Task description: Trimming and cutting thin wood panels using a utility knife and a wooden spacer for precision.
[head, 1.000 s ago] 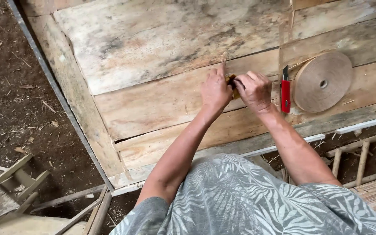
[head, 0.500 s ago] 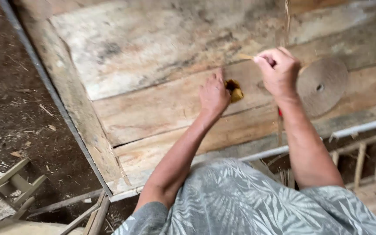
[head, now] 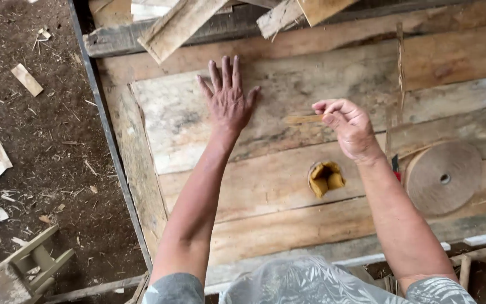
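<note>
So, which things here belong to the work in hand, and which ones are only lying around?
In use:
- left hand, flat on the wooden board
- right hand, pinching a thin strip
- yellow pot
- roll of tape

Lying about:
- loose planks at the top
- wood scraps on the dirt
- small stool

Soft, even daylight; sharp in the middle, softer toward the near edge.

No hard shadows: only a faint, diffuse shade lies just under the spread fingers (head: 226, 70) of the left hand (head: 227, 104) on the pale wooden boards (head: 288, 84), and under the curled fingers (head: 333, 108) of the right hand (head: 349, 128). No glare; the boards beyond the fingertips are the brightest part. The wood grain beside the fingers is crisp, while the patterned shirt (head: 316, 281) at the near edge is blurred. Lines bow slightly at the frame's edges.
</note>
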